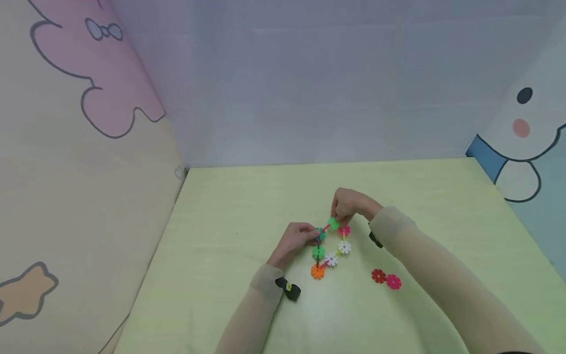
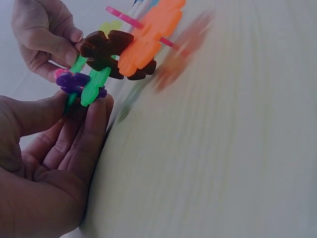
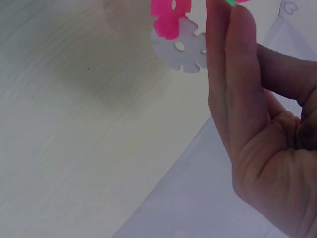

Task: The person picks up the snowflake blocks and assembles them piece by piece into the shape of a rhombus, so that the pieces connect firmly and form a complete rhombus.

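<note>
A loop of flower-shaped interlocking discs is held between both hands over the table. My left hand pinches the teal disc at the loop's left side. At its far end, my right hand grips the bright green disc. A pink disc and a white disc run down the right side. The orange disc forms the near corner. Brown and purple discs show edge to edge with green ones in the left wrist view. The right fingertips are partly cut off in the right wrist view.
A joined pair, one red disc and one pink disc, lies on the pale yellow table near the right forearm. White cloth rises behind the table, with cartoon-printed panels at both sides.
</note>
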`<state>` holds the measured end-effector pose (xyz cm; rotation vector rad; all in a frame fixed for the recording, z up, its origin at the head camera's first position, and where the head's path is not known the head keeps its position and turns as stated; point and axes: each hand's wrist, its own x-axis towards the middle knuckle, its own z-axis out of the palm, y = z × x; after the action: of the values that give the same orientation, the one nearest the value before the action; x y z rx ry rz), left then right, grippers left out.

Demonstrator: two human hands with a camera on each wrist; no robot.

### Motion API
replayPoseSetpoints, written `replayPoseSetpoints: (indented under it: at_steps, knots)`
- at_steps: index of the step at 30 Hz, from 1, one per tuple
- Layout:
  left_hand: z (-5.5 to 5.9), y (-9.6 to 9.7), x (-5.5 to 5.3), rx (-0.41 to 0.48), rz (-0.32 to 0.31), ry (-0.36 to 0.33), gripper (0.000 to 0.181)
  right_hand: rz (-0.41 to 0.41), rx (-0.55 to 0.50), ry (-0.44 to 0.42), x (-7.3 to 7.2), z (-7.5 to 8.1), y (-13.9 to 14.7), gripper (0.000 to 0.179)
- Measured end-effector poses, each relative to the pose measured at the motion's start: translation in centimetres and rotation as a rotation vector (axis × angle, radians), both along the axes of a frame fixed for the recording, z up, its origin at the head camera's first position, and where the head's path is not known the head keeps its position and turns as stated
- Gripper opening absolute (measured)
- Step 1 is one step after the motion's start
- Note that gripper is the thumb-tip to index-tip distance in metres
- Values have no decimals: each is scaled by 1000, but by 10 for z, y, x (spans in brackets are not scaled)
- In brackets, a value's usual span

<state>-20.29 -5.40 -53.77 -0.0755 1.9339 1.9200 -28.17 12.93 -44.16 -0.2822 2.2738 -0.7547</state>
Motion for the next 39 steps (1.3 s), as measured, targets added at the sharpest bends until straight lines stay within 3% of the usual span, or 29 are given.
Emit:
replayPoseSetpoints:
  at_steps: [16, 23, 30, 39]
  knots:
    - [-7, 2, 6, -11, 3, 15, 14, -8, -11, -60, 4, -4, 2, 10]
    - [-5, 3, 8, -24, -1, 15, 14, 19, -13, -43, 6, -6, 4, 11]
    - [-1, -3, 4, -13, -5, 19, 13, 41, -50, -45, 3, 2, 2, 12]
    - [0, -10, -3, 39, -61, -16, 19, 30, -81, -112, -6, 12, 2, 13]
